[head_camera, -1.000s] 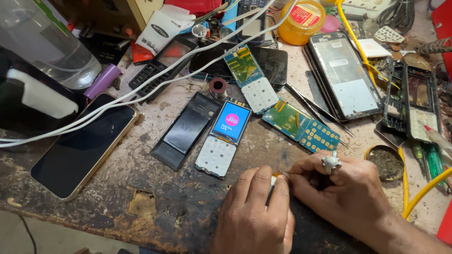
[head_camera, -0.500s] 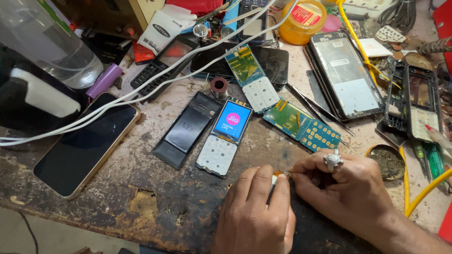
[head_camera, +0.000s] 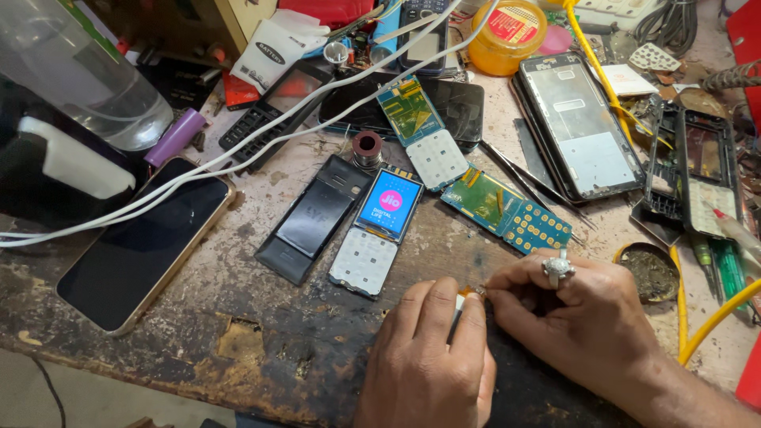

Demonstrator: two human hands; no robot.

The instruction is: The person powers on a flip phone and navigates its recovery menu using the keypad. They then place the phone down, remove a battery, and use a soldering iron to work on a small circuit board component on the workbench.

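Small part (head_camera: 468,293) pinched between fingertips of left hand (head_camera: 428,361) and right hand (head_camera: 579,317), low over bench (head_camera: 261,317) near lit keypad phone (head_camera: 376,230). Judged light, fragile, easily dropped; best held by edges.

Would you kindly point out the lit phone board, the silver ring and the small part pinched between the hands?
lit phone board (head_camera: 388,203), head view, on its glowing blue screen.
silver ring (head_camera: 558,269), head view, on its top, worn on the right hand.
small part (head_camera: 469,293), head view, on the orange-white tip between the fingertips.
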